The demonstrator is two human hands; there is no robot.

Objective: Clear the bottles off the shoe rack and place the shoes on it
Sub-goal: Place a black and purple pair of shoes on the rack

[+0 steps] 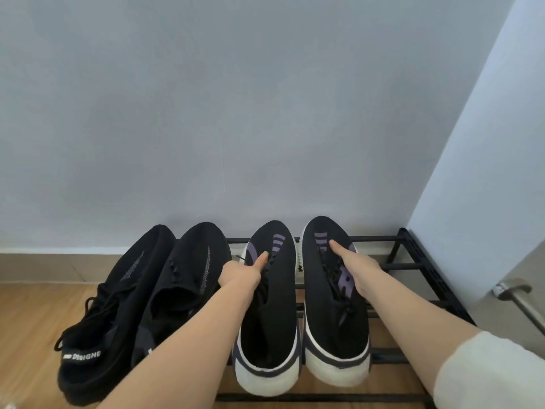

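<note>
Resting on the black shoe rack [408, 265], toes to the wall [236, 113], four shoes sit side by side. The left hand [241, 274] has its fingers tucked into the opening of the left purple-marked shoe [269, 314], thumb along the laces. The right hand [358, 268] likewise grips the right purple-marked shoe [333, 320]. Two all-black shoes [141, 296] lie just beside them, untouched.

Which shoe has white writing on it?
The far-left black shoe: its heel tab has white letters. The black shoe beside it shows none, and the two white-soled shoes have purple marks.
</note>
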